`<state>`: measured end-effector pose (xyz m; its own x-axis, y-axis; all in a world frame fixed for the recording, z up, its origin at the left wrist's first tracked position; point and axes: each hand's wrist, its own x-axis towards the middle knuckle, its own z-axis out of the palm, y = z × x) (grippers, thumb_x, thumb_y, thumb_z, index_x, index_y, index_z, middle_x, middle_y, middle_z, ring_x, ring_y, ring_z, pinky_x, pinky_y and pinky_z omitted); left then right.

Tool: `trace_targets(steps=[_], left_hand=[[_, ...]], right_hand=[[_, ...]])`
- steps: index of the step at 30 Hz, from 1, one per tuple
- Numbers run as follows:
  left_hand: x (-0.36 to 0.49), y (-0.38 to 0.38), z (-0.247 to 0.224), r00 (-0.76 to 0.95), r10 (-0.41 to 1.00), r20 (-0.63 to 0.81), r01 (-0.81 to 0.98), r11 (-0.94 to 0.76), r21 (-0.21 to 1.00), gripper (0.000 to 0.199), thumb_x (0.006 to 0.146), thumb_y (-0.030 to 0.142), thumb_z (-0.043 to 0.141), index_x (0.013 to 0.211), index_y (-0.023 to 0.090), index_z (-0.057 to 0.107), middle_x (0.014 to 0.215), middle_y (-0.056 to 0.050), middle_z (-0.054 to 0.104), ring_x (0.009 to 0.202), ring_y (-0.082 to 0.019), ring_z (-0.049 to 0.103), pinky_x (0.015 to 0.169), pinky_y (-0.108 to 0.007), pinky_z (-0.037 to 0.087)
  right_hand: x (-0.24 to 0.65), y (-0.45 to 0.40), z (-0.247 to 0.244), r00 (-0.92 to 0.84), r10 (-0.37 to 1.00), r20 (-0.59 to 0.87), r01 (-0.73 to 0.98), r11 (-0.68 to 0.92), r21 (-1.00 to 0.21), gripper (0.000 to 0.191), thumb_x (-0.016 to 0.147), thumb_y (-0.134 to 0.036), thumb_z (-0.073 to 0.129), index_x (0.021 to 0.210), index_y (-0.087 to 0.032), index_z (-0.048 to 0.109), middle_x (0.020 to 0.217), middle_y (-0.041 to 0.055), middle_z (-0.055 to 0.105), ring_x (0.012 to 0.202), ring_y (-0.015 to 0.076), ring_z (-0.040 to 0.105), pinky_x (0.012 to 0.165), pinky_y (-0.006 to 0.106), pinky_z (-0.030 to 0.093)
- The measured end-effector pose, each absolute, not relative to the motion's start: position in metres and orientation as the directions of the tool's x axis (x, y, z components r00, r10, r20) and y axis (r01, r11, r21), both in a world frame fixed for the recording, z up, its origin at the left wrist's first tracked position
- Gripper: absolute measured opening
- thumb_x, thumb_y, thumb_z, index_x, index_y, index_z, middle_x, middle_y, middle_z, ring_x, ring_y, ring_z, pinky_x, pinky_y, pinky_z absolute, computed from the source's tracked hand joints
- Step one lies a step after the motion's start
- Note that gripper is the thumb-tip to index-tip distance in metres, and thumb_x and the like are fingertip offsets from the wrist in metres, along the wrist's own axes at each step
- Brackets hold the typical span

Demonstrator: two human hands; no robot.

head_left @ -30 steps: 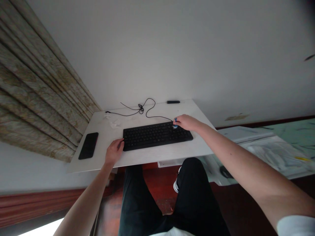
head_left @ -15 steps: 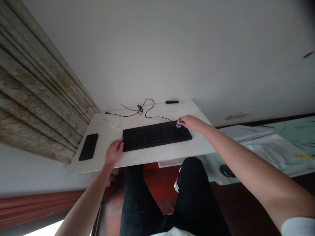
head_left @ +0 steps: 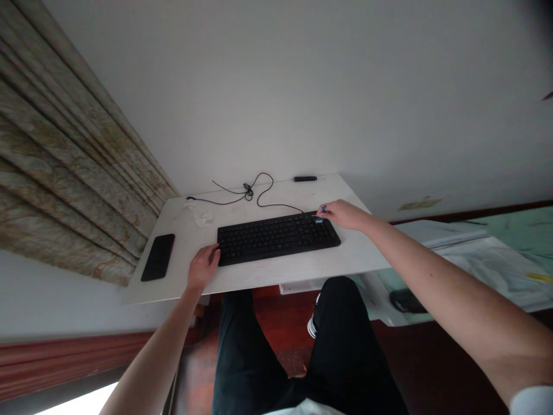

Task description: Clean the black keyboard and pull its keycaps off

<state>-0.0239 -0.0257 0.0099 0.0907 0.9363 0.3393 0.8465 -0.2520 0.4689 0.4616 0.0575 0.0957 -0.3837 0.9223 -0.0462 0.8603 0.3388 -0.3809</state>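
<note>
A black keyboard point(head_left: 276, 237) lies flat on the white desk, its cord running off the back edge. My left hand point(head_left: 204, 266) grips the keyboard's left end, thumb and fingers at its edge. Over the number pad at the right end, my right hand point(head_left: 343, 214) pinches a small blue tool with a whitish end point(head_left: 319, 219). That end is down at the keys; it looks like a little brush, but it is too small to be sure.
Behind the keyboard are a tangled black cable point(head_left: 247, 191), crumpled white tissue point(head_left: 203, 219) and a dark slim object point(head_left: 305, 178). A black phone point(head_left: 158, 257) lies at the left of the white desk point(head_left: 259, 275). On a lower surface at right sits a dark mouse-like object point(head_left: 406, 301).
The whole view has shifted slightly. My right hand and the blue tool have moved a little to the right over the number pad. My left hand stays at the keyboard's left end.
</note>
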Motion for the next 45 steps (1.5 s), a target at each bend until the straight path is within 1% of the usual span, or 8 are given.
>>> trace_targets(steps=[3, 5, 12, 18, 24, 31, 40, 45], left_hand=[[-0.024, -0.025, 0.009, 0.085, 0.939, 0.334, 0.848, -0.244, 0.471, 0.040, 0.100, 0.045, 0.041, 0.118, 0.022, 0.068, 0.116, -0.010, 0.073, 0.112, -0.026, 0.067, 0.105, -0.045, 0.052], [-0.025, -0.025, 0.008, 0.080, 0.939, 0.333, 0.849, -0.239, 0.472, 0.040, 0.100, 0.045, 0.041, 0.118, 0.022, 0.069, 0.116, -0.010, 0.073, 0.111, -0.026, 0.067, 0.105, -0.045, 0.052], [-0.025, -0.024, 0.008, 0.085, 0.937, 0.338, 0.840, -0.250, 0.482, 0.041, 0.100, 0.044, 0.041, 0.117, 0.020, 0.069, 0.116, -0.010, 0.074, 0.110, -0.026, 0.068, 0.104, -0.045, 0.052], [-0.024, -0.025, 0.009, 0.083, 0.939, 0.333, 0.842, -0.245, 0.481, 0.042, 0.100, 0.044, 0.041, 0.118, 0.020, 0.069, 0.116, -0.010, 0.074, 0.111, -0.026, 0.068, 0.104, -0.045, 0.052], [-0.025, -0.025, 0.008, 0.083, 0.939, 0.334, 0.838, -0.247, 0.486, 0.041, 0.100, 0.044, 0.041, 0.119, 0.021, 0.070, 0.116, -0.011, 0.074, 0.110, -0.027, 0.068, 0.104, -0.046, 0.053], [-0.026, -0.024, 0.006, 0.082, 0.935, 0.344, 0.838, -0.252, 0.485, 0.041, 0.100, 0.044, 0.041, 0.118, 0.021, 0.070, 0.116, -0.010, 0.074, 0.110, -0.027, 0.068, 0.104, -0.046, 0.052], [-0.025, -0.025, 0.007, 0.083, 0.938, 0.336, 0.837, -0.249, 0.487, 0.039, 0.100, 0.043, 0.042, 0.118, 0.021, 0.069, 0.116, -0.009, 0.074, 0.111, -0.026, 0.067, 0.105, -0.045, 0.052], [-0.024, -0.025, 0.007, 0.078, 0.937, 0.340, 0.832, -0.249, 0.495, 0.039, 0.100, 0.042, 0.042, 0.117, 0.022, 0.070, 0.116, -0.009, 0.074, 0.111, -0.026, 0.067, 0.104, -0.045, 0.053]], right_hand=[[0.479, 0.057, 0.093, -0.323, 0.945, -0.059, 0.901, 0.287, -0.326, 0.024, 0.095, -0.029, 0.056, 0.092, -0.021, 0.078, 0.096, 0.0093, 0.079, 0.086, 0.0234, 0.071, 0.080, 0.032, 0.050], [0.489, 0.057, 0.092, -0.290, 0.955, -0.056, 0.910, 0.257, -0.326, 0.024, 0.095, -0.026, 0.055, 0.091, -0.020, 0.078, 0.097, 0.0101, 0.078, 0.089, 0.0239, 0.071, 0.082, 0.033, 0.050], [0.470, 0.049, 0.092, -0.323, 0.946, -0.029, 0.849, 0.276, -0.451, 0.027, 0.096, -0.029, 0.051, 0.098, -0.023, 0.078, 0.104, 0.0069, 0.078, 0.092, 0.0225, 0.071, 0.084, 0.033, 0.051], [0.485, 0.048, 0.088, -0.286, 0.957, -0.047, 0.897, 0.250, -0.364, 0.023, 0.094, -0.027, 0.055, 0.093, -0.022, 0.078, 0.100, 0.0082, 0.078, 0.094, 0.0248, 0.071, 0.085, 0.035, 0.051], [0.496, 0.053, 0.090, -0.269, 0.962, -0.042, 0.895, 0.233, -0.379, 0.024, 0.092, -0.022, 0.053, 0.094, -0.023, 0.077, 0.103, 0.0077, 0.078, 0.097, 0.0245, 0.071, 0.089, 0.036, 0.052], [0.474, 0.050, 0.091, -0.292, 0.956, -0.028, 0.875, 0.256, -0.412, 0.024, 0.095, -0.028, 0.054, 0.093, -0.023, 0.078, 0.102, 0.0072, 0.079, 0.096, 0.0244, 0.072, 0.089, 0.035, 0.052], [0.441, 0.054, 0.094, -0.357, 0.931, -0.072, 0.844, 0.289, -0.452, 0.025, 0.093, -0.021, 0.053, 0.093, -0.023, 0.078, 0.103, 0.0062, 0.078, 0.095, 0.0230, 0.072, 0.086, 0.032, 0.051], [0.421, 0.058, 0.095, -0.408, 0.910, -0.071, 0.826, 0.335, -0.454, 0.026, 0.094, -0.023, 0.052, 0.091, -0.024, 0.077, 0.101, 0.0041, 0.079, 0.094, 0.0222, 0.071, 0.085, 0.031, 0.051]])
